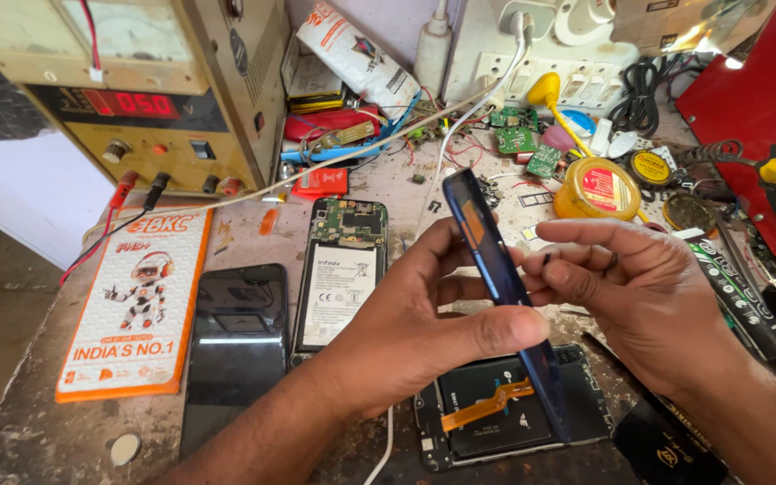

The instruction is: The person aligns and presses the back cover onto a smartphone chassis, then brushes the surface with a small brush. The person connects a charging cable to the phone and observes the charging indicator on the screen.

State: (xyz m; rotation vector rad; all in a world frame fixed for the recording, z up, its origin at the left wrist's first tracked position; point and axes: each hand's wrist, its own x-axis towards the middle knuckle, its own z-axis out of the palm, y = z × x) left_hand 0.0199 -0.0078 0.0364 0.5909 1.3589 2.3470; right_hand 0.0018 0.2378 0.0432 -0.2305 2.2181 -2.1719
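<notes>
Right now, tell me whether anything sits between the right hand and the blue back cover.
Nothing visible does. The left hand holds the blue back cover on edge, and the right hand already has its fingertips at the cover's side.

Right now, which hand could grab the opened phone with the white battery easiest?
Probably the left hand: it is closer to the opened phone, though it steadies the blue back cover. The right hand pinches something tiny.

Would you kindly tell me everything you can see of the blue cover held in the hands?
The blue cover is a thin, glossy, dark blue phone back, plastic by its look, seen nearly edge-on. It stands steeply tilted, its top toward the camera's far side, its lower end over an opened phone with an orange flex cable. The left hand grips it, thumb across its face; the right hand touches its edge with the fingertips.
</notes>
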